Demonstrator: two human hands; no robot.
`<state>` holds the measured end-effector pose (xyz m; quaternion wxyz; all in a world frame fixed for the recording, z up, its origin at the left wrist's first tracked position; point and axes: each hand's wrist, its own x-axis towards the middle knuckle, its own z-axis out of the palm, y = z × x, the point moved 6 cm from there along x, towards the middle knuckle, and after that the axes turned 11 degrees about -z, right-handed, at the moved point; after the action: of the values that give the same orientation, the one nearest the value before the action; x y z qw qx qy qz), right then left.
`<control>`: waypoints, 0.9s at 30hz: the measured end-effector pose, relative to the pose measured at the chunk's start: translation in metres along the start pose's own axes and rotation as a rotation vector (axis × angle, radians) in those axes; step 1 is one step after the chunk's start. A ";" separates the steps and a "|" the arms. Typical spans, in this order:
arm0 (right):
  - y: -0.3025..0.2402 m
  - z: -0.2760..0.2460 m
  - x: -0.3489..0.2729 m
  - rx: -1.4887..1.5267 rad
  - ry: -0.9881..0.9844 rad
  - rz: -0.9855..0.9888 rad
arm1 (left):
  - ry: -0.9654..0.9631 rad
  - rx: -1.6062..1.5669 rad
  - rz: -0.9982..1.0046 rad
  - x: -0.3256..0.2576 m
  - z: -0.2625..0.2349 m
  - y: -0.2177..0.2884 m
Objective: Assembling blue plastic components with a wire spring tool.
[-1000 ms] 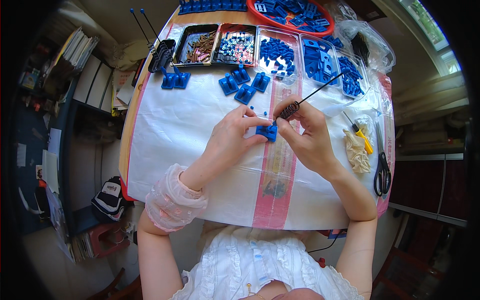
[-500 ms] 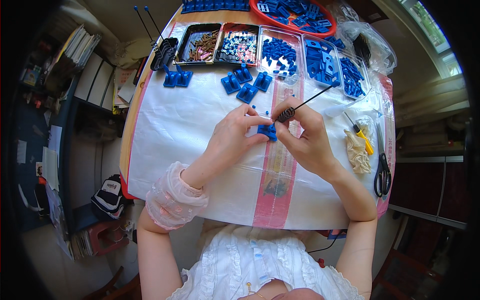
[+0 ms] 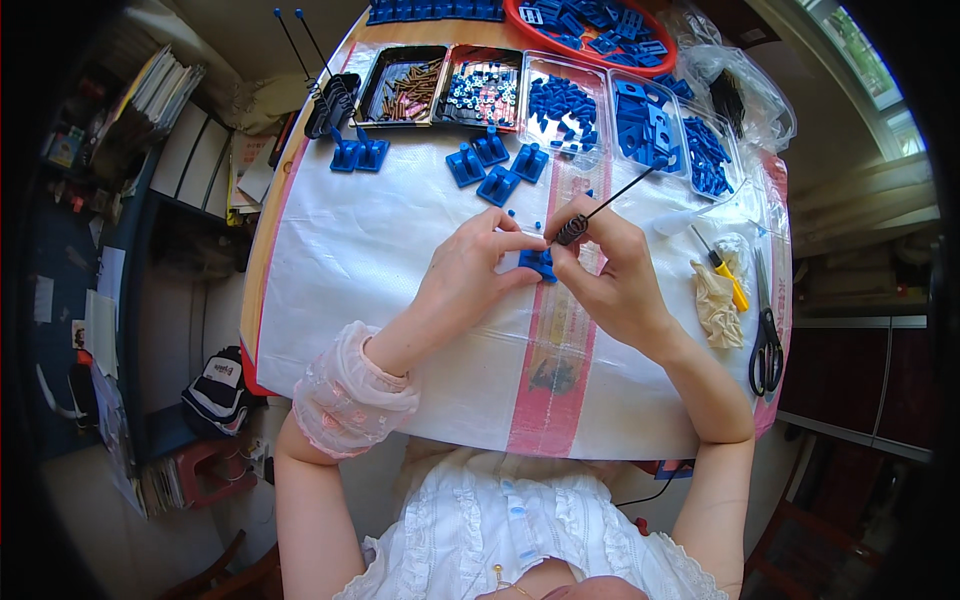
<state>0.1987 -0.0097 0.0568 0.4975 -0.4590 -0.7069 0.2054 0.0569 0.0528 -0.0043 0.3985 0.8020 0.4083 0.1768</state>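
Observation:
My left hand (image 3: 478, 255) pinches a small blue plastic piece (image 3: 537, 264) between thumb and forefinger, just above the white sheet. Close against it, my right hand (image 3: 612, 262) is closed on a black coil spring (image 3: 571, 231) with a long thin rod slanting up to the right. The right fingertips meet the blue piece, and their exact contact is hidden. Beyond my hands lies a group of blue bases with upright clips (image 3: 498, 184). Two similar blue pieces (image 3: 358, 156) stand farther left. Tiny blue bits (image 3: 538, 225) lie just past my left fingers.
Along the far side stand trays of brown screws (image 3: 408, 90), nuts (image 3: 481, 92) and blue parts (image 3: 563, 105). A red basin (image 3: 655, 68) of blue pieces sits behind. A black holder (image 3: 331, 107) with sprung rods is far left. On the right lie a yellow-handled screwdriver (image 3: 733, 285) and scissors (image 3: 767, 352).
Both hands keep their grip and place. The rod's upper end has swung slightly left, and the whole view has shifted a little.

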 end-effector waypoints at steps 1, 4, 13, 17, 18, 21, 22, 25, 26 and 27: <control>0.000 0.001 0.000 -0.001 -0.004 0.002 | -0.006 -0.003 -0.005 0.000 0.000 0.000; 0.001 0.000 0.000 0.001 -0.004 -0.002 | -0.020 -0.013 -0.014 0.001 0.001 -0.001; 0.002 -0.001 0.000 0.010 0.022 0.014 | -0.010 -0.003 -0.004 0.000 0.001 0.000; -0.004 -0.006 0.002 -0.007 0.041 -0.011 | 0.022 -0.013 0.038 0.000 0.001 -0.001; -0.003 -0.006 0.002 -0.005 0.043 -0.010 | 0.043 -0.018 0.068 0.000 0.001 -0.001; -0.005 -0.008 0.002 -0.004 0.058 -0.020 | 0.041 -0.015 0.069 0.000 0.001 0.000; -0.006 -0.008 0.002 -0.003 0.063 -0.027 | 0.040 -0.015 0.066 0.000 0.001 0.000; -0.005 -0.008 0.003 -0.011 0.064 -0.027 | 0.020 -0.016 0.036 0.000 0.000 0.001; -0.004 -0.008 0.002 -0.012 0.065 -0.022 | 0.003 -0.016 0.011 0.000 0.000 0.002; -0.003 -0.008 0.002 -0.013 0.066 -0.017 | -0.015 -0.015 -0.013 0.001 0.000 0.002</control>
<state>0.2045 -0.0107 0.0638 0.5193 -0.4626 -0.6953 0.1816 0.0582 0.0526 -0.0032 0.4088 0.7976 0.4092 0.1714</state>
